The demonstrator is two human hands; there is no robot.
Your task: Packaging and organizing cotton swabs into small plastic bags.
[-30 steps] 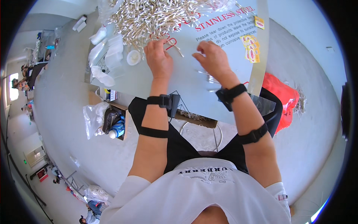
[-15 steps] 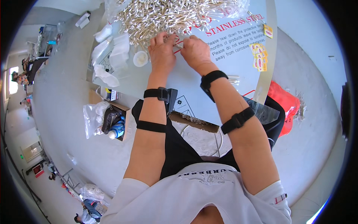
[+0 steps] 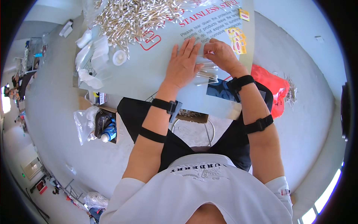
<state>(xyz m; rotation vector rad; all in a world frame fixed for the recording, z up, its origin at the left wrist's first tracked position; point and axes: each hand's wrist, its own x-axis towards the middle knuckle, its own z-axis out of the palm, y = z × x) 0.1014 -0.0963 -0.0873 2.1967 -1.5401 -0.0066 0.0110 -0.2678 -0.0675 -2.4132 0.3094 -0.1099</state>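
Note:
My left hand (image 3: 182, 66) lies with its fingers stretched out over the table, its thumb beside a small row of cotton swabs (image 3: 209, 75). Just right of it, my right hand (image 3: 223, 56) is pinched at the upper end of that row. A thin pale stick, seemingly a cotton swab, pokes out from its fingertips toward my left hand. Farther off, a big heap of loose cotton swabs (image 3: 136, 20) covers the far left of the table (image 3: 134, 80). A small round white dish (image 3: 119, 58) stands at the heap's near edge.
Crumpled clear plastic bags (image 3: 100, 52) lie along the table's left side. Several yellow printed slips (image 3: 236, 41) are at the right. A dark blue sheet (image 3: 220, 89) lies near my right wrist. On the floor are an open carton (image 3: 116, 127) and a red bag (image 3: 274, 84).
Both hands have left the edge of the heap and come right and nearer, to the small row of swabs. My left hand's fingers have straightened. The view has shifted right.

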